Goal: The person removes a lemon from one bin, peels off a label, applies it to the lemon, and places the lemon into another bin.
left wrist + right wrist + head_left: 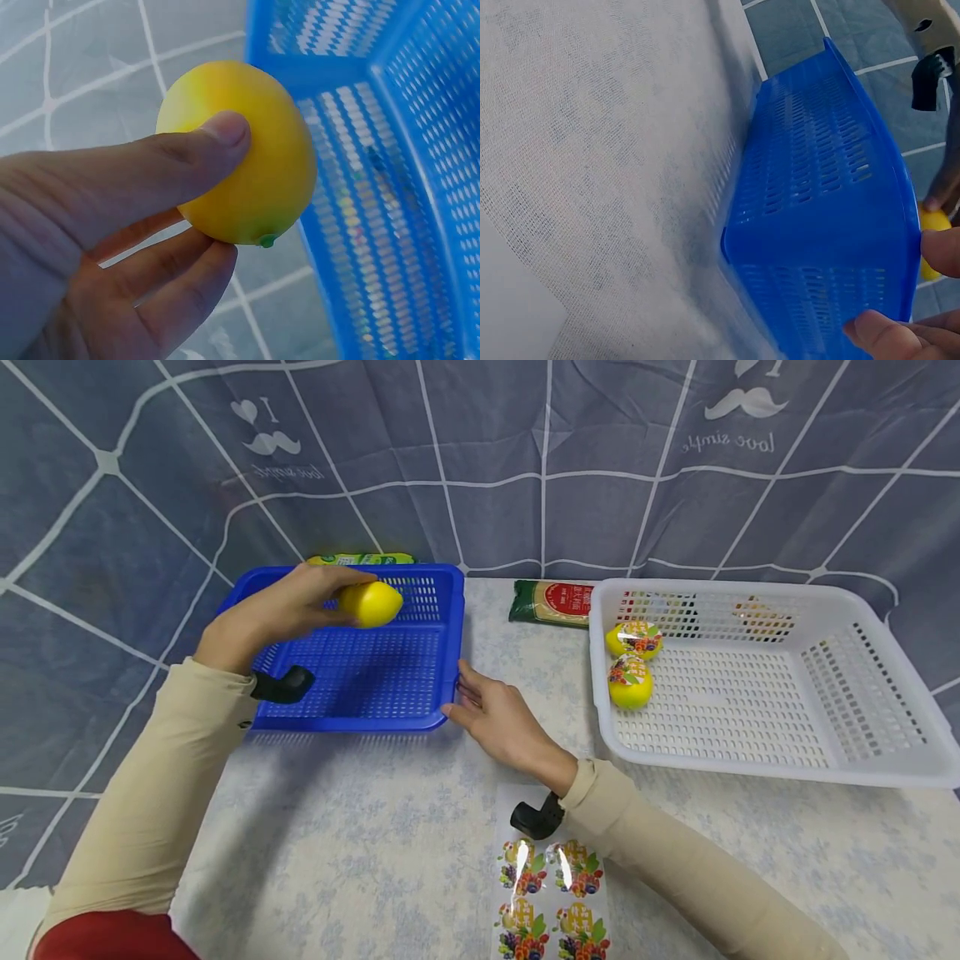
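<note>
My left hand holds a yellow lemon above the blue basket. In the left wrist view the thumb presses across the lemon's side, and a small green stem nub shows at its lower end; no sticker is visible on it. My right hand grips the right rim of the blue basket near its front corner, with fingertips against the outer wall in the right wrist view. Through the head view, the part of the basket's floor that shows has nothing on it.
To the right stands a white basket with two stickered lemons at its left end. A sheet of fruit stickers lies at the front. Behind are a red-and-green packet and a yellow-green packet, by a grey curtain.
</note>
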Tool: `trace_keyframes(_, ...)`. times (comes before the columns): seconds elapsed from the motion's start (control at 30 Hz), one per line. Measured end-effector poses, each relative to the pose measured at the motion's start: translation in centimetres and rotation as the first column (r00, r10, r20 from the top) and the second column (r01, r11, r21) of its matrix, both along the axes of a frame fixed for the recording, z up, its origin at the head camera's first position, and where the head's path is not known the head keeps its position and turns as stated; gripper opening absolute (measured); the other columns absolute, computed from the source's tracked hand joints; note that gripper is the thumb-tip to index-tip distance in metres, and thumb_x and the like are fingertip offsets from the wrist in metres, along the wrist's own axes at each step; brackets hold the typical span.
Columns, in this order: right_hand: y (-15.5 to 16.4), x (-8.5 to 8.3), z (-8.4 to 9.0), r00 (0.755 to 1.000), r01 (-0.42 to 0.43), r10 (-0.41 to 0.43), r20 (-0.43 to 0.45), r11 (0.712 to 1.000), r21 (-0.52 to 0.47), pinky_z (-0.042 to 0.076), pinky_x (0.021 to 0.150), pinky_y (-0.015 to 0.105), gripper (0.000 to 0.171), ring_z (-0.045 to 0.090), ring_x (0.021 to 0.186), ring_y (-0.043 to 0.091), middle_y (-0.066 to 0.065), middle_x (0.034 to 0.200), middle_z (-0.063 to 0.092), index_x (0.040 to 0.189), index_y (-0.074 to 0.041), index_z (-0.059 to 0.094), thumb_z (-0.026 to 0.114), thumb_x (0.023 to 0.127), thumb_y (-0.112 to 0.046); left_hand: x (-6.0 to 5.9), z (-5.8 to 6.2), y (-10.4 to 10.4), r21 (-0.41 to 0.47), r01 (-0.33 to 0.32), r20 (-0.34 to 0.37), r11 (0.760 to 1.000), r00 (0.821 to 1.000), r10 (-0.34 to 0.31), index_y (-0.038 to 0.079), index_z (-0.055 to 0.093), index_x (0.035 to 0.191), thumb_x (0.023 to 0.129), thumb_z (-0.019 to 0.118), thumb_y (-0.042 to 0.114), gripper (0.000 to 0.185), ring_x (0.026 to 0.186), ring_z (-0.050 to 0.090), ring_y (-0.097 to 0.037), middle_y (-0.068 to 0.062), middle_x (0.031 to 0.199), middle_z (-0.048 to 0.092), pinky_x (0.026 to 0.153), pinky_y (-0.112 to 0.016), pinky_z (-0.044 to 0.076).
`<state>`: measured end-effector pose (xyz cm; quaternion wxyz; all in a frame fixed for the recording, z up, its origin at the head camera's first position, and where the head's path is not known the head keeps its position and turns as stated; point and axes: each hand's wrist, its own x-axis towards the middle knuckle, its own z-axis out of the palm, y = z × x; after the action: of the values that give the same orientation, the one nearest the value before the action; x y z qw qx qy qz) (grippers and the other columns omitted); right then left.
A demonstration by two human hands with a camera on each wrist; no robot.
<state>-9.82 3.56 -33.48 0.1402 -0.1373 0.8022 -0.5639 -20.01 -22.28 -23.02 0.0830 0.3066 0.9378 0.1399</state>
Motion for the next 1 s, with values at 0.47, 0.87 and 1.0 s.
trace_keyframes(0.47,1.4,0.2,-0.1,0.999,0.018,-0.018,0.030,1.000,-0.011,0.043,0.101,0.024,0.066,0.047,0.133,0.023,0.014,0.151,0.041,0.152,0.000,0.027,0.061,0.099,-0.020,2.2,0.9,3.6,0.017,0.085,-0.013,0.996,0.996,-0.085,-0.003,0.054,0.136,0.085,0.074,-0.003,0.055,0.120,0.055,-0.035,-0.020,0.133,0.058,0.103,-0.050,0.043)
trace_keyframes(0.87,3.3,0.7,0.4,0.996,0.085,-0.086,-0.014,0.996,-0.021,0.044,0.101,0.023,0.063,0.051,0.130,0.017,0.011,0.149,0.046,0.152,-0.005,0.033,0.060,0.100,-0.026,2.9,0.5,5.7,0.061,0.204,-0.030,0.977,0.979,-0.202,-0.001,0.059,0.132,0.082,0.077,-0.003,0.053,0.121,0.055,-0.032,-0.016,0.131,0.060,0.103,-0.047,0.044)
trace_keyframes(1.0,3.6,0.8,0.5,0.994,0.104,-0.105,-0.028,0.994,-0.034,0.045,0.101,0.025,0.061,0.051,0.130,0.016,0.011,0.148,0.047,0.152,-0.006,0.035,0.060,0.100,-0.027,3.0,0.2,6.3,0.078,0.242,-0.025,0.967,0.970,-0.241,-0.001,0.060,0.131,0.081,0.077,-0.002,0.053,0.119,0.057,-0.030,-0.014,0.130,0.061,0.102,-0.045,0.045)
